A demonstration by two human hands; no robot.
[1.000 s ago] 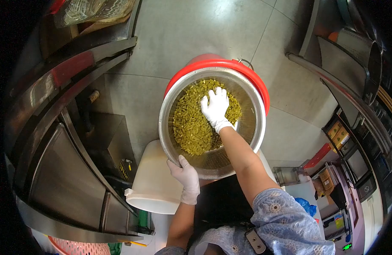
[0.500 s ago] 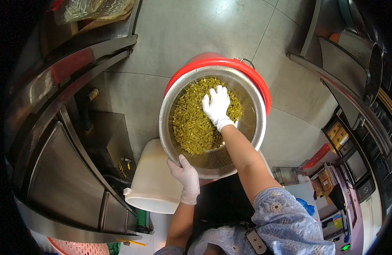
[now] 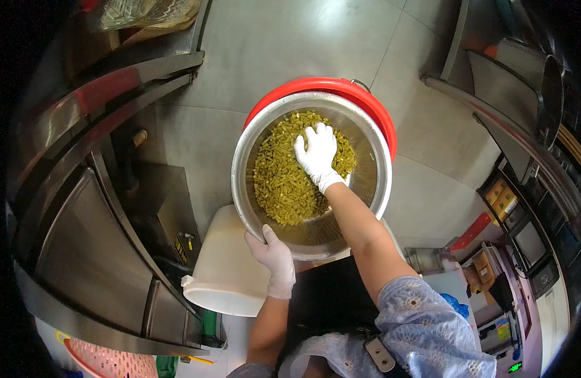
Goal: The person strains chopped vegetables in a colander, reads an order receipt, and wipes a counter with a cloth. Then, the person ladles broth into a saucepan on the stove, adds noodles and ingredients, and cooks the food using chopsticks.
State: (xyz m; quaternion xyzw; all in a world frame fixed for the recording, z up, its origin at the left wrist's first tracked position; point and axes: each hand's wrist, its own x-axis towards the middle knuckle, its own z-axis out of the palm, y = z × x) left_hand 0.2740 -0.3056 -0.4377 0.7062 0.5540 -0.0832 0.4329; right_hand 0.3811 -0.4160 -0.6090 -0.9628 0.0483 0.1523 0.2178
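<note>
A large metal colander (image 3: 365,195) with a perforated wall holds a heap of chopped green pieces (image 3: 281,183) that look like cut beans or pickled vegetable. My gloved right hand (image 3: 317,153) lies palm down on the heap, fingers a little apart and their tips partly sunk among the pieces. My gloved left hand (image 3: 273,259) grips the near-left rim of the colander, thumb on top and fingers hidden below. Beneath and behind the colander shows a red tub (image 3: 384,120).
A white plastic bin (image 3: 224,261) stands under the colander's near-left side. Steel equipment (image 3: 95,252) lines the left, and a rounded counter edge (image 3: 505,135) runs along the right. At the lower left is a pink perforated basket (image 3: 114,360). Grey floor tiles (image 3: 284,44) lie ahead.
My right hand has shifted slightly left on the green pieces, its fingers a bit more spread. The colander sits slightly higher and further left in view, with my left hand still on its rim.
</note>
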